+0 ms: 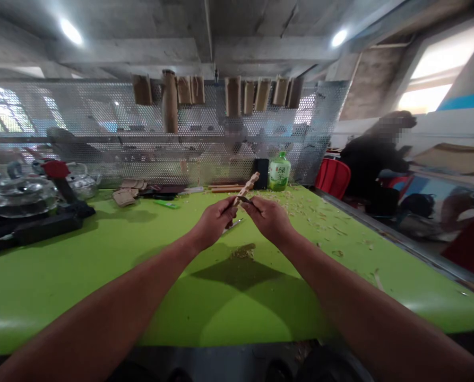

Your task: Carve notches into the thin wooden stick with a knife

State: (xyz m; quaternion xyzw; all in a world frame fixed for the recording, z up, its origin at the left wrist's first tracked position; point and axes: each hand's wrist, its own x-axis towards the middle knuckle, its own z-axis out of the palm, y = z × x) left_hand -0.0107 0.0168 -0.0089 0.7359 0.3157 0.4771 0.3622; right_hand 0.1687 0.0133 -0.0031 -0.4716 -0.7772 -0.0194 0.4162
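Head view: hands on wooden stick; bottle label unreadable.

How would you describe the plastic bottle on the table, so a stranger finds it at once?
Find the long green table, then its far edge by the perforated metal screen. The bottle stands upright there, green-capped and green-labelled, just right of a black upright block.

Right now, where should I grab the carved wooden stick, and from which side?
Probably the bare upper end of the carved wooden stick, coming from the far side. It angles up and away from the left hand, while the lower part sits within that hand, close to the right hand and its small knife.
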